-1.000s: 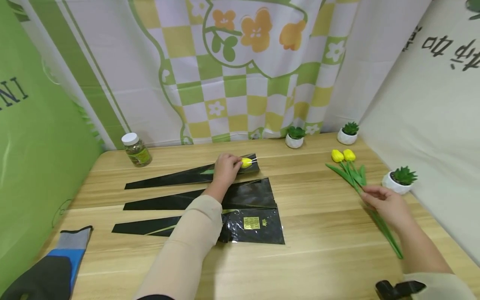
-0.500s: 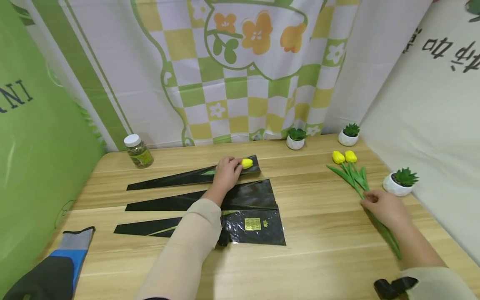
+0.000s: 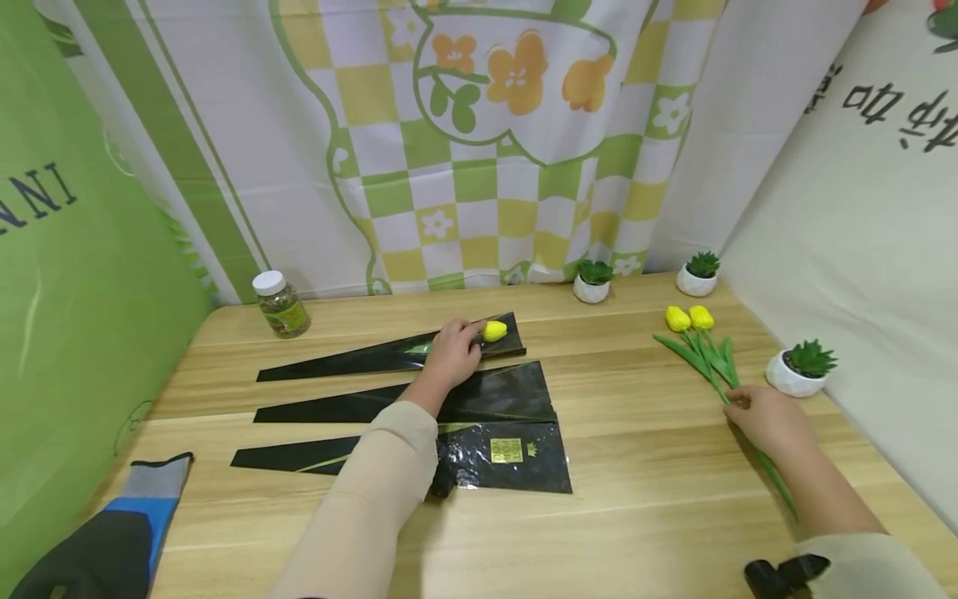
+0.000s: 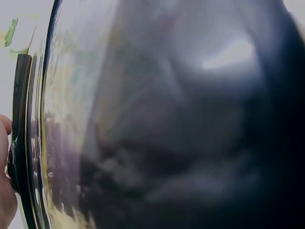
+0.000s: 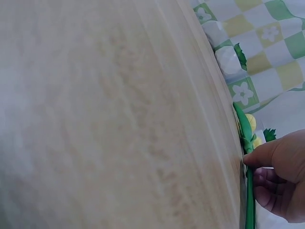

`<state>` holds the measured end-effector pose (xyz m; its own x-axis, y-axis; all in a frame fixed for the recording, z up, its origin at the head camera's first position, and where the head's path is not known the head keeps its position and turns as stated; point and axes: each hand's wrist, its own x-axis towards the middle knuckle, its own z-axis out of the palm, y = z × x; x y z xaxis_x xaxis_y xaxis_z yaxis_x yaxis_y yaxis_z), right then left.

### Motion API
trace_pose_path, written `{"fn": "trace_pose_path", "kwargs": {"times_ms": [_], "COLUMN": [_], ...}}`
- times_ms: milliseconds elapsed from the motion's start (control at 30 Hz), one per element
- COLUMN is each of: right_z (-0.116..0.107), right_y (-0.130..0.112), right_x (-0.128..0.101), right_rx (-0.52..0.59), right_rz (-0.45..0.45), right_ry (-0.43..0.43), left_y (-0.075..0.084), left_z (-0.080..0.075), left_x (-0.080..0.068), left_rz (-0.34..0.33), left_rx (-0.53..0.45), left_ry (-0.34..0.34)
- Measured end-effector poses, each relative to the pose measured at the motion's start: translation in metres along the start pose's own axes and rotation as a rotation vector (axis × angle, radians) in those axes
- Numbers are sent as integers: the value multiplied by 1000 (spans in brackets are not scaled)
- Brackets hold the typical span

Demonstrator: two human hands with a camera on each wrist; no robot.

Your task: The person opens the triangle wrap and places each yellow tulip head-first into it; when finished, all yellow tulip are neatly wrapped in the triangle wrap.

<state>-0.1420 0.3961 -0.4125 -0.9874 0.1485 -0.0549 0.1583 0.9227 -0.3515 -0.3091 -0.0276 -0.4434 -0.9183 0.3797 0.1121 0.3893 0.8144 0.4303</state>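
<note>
My left hand (image 3: 453,353) lies on the top black plastic sleeve (image 3: 352,359), fingers curled round the stem of a yellow tulip (image 3: 494,331) whose bud sits at the sleeve's wide end. The left wrist view is filled by the glossy black sleeve (image 4: 157,124), with a bit of finger at its left edge. My right hand (image 3: 765,418) pinches the green stems (image 5: 249,191) of two yellow tulips (image 3: 689,318) lying on the wooden table (image 3: 644,466) to the right. Two more black sleeves, a middle one (image 3: 494,395) and a near one (image 3: 516,457), lie in front of the first.
A jar with a white lid (image 3: 280,303) stands at the back left. Three small potted succulents (image 3: 592,279) (image 3: 697,275) (image 3: 802,366) stand along the back and right edges. A grey, blue and black glove (image 3: 112,532) lies at the near left corner. Fabric backdrops close in three sides.
The left hand has shifted slightly along the top sleeve, and the sleeve's lifted mouth by the bud has settled flat. The right hand has stayed on the stems, barely moving.
</note>
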Motion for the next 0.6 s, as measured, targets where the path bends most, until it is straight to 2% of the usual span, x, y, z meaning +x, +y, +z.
{"fn": "trace_pose_path", "kwargs": {"times_ms": [333, 600], "right_z": [2, 0], "right_y": [0, -8], "right_x": [-2, -6], "right_rx": [39, 100], "right_rz": [-21, -37], "right_ry": [21, 42], "left_y": [0, 5], "left_z": [-3, -7], "left_x": [3, 2], "left_rz": [11, -3], "left_rx": [77, 94], "left_ry": [-55, -58]}}
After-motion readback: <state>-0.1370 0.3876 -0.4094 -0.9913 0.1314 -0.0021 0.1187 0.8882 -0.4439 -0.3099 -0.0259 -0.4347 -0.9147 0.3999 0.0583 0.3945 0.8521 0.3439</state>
